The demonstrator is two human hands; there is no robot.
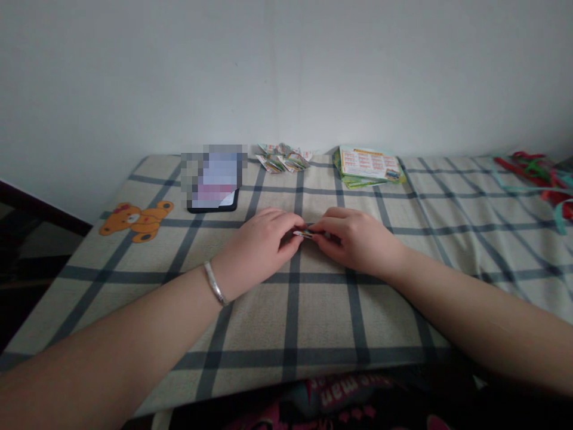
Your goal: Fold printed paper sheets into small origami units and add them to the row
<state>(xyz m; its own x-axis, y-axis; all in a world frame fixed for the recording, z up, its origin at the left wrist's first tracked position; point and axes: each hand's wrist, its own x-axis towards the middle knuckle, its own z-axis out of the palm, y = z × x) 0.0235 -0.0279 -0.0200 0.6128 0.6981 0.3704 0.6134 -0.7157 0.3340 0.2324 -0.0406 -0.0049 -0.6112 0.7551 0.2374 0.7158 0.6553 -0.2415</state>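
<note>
Between our fingertips we see a small paper piece (pixel 303 233), thin, pale-edged with coloured marks, mostly hidden. Our left hand (pixel 264 242) pinches its left end, thumb against fingers; our right hand (pixel 356 237) pinches its right end, with plaid tablecloth (pixel 322 310) beneath.

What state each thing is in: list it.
Left grip: closed on the small piece.
Right grip: closed on the small piece.
Small piece: held; folds unclear.
Folded papers: creased, grouped.
Cards: stacked unevenly.
Phone: lying flat, image pixelated.
Bear cutout: lying flat.
Colored strips: heaped loosely.
Tablecloth: spread, wrinkled at right.
Bracelet: worn.
</note>
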